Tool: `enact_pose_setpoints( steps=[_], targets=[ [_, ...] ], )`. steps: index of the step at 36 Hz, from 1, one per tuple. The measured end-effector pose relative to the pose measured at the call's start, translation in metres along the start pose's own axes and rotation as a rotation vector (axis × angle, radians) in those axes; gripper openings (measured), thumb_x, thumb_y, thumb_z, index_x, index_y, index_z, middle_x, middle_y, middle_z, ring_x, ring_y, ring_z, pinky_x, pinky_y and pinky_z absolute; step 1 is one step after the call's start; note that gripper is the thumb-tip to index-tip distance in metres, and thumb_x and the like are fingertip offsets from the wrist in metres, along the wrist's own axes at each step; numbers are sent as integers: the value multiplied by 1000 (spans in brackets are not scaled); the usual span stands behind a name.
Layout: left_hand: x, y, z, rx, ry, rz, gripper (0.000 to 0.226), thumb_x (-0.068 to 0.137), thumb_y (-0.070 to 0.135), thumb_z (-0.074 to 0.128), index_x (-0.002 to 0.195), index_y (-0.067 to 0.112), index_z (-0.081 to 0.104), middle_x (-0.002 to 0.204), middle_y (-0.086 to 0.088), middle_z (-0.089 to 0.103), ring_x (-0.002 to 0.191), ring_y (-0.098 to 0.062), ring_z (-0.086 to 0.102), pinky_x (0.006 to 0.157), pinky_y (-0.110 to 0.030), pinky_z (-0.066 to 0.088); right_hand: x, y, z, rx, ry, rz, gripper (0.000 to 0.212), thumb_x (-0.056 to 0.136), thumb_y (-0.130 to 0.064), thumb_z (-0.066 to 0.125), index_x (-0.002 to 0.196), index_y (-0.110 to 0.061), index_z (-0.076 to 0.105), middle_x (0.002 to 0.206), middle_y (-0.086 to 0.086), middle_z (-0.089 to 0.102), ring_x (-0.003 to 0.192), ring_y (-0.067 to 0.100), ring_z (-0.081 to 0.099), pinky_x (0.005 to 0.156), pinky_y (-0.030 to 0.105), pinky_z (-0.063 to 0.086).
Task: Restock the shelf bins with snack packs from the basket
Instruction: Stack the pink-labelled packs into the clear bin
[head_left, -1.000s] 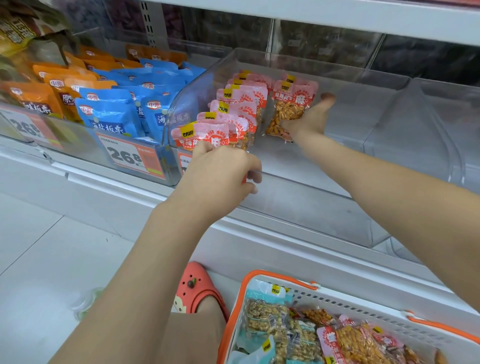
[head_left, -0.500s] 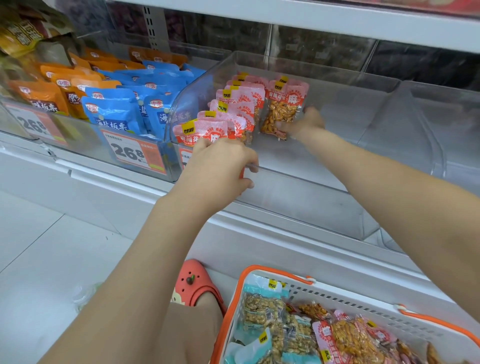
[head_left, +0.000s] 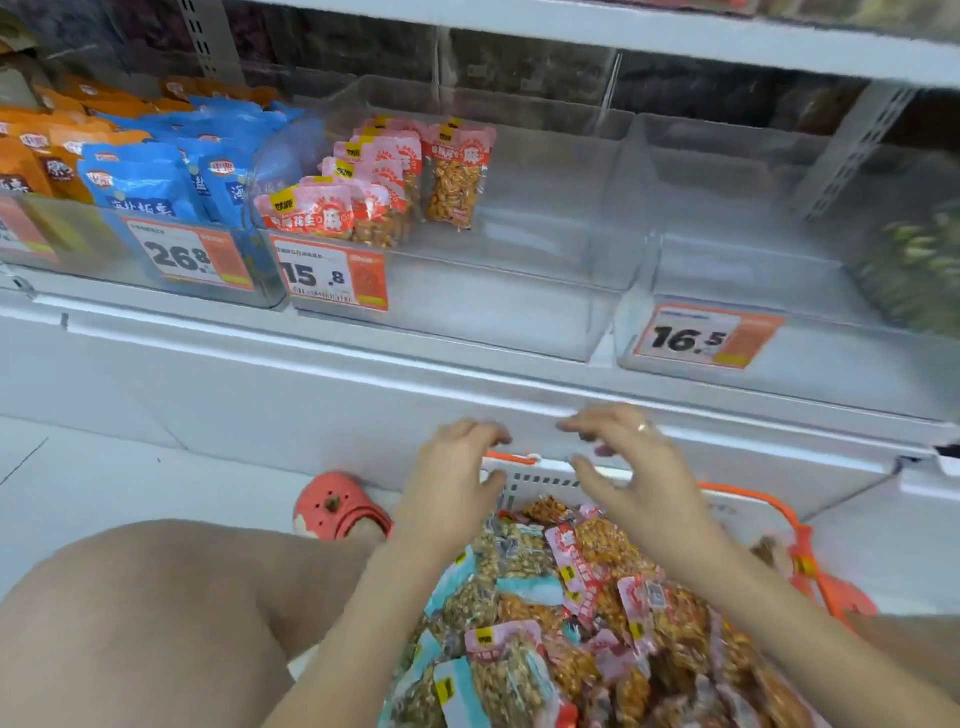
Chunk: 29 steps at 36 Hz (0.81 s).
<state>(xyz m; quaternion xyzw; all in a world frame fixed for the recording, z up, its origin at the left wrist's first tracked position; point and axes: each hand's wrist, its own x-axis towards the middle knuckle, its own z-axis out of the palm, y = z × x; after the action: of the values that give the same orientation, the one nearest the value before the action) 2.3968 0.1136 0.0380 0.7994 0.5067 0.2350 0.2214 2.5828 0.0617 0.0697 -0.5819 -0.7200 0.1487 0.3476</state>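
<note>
Item: pink-and-clear plastic snack packs of orange nuts (head_left: 582, 558), heaped with teal-topped packs (head_left: 527, 590) in the white slotted basket with orange handles (head_left: 524, 486), directly beneath both my palms.

Grip: my left hand (head_left: 449, 491) and right hand (head_left: 628, 480) hover over the pile, fingers loosely curled and spread, holding nothing.

Handling, as I judge it: light, crinkly, slippery film; contents brittle. Pinch the flat printed header, not the belly.

Destination: clear plastic bin tagged 15.8 (head_left: 467, 322), ahead and above my left hand, stocked only along its left side.
</note>
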Motion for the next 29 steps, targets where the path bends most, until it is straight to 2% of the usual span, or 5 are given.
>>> enact_pose_setpoints(
  steps=[5, 11, 15, 24, 29],
  targets=[
    [-39, -5, 65, -54, -289, -92, 31, 84, 15, 67, 114, 18, 64, 112, -1, 64, 105, -19, 58, 88, -34, 48, -101, 72, 32, -180, -441, 475, 61, 90, -26, 66, 145, -24, 38, 148, 0, 40, 137, 13, 34, 110, 22, 26],
    [-57, -24, 87, 33, -578, -116, 26, 81, 12, 70, 107, 10, 66, 105, -2, 64, 95, -17, 59, 80, -29, 48, -124, 80, 50, -65, -728, 593, 71, 88, -23, 70, 149, -19, 34, 152, 1, 38, 130, 18, 47, 105, 27, 38],
    [-69, -29, 90, -15, -783, -210, 31, 78, 18, 78, 103, 7, 66, 89, 0, 61, 92, -22, 62, 81, -37, 53, -126, 80, 59, -24, -803, 629, 54, 87, -26, 72, 135, -16, 52, 133, 5, 57, 117, 18, 55, 100, 30, 46],
    [-89, -21, 112, 121, -915, -309, 90, 70, 27, 85, 138, 2, 30, 134, -15, 47, 118, -32, 50, 85, -35, 44, -133, 84, 70, -105, -800, 596, 42, 97, -24, 57, 137, -15, 49, 129, 9, 59, 113, 23, 57, 92, 33, 49],
    [-87, -36, 101, 12, -984, -431, 54, 72, 22, 83, 107, 12, 44, 99, -3, 54, 86, -18, 55, 63, -23, 40, -132, 85, 79, -168, -860, 602, 49, 92, -32, 64, 136, -14, 51, 136, 6, 55, 120, 24, 54, 100, 40, 45]
  ],
)
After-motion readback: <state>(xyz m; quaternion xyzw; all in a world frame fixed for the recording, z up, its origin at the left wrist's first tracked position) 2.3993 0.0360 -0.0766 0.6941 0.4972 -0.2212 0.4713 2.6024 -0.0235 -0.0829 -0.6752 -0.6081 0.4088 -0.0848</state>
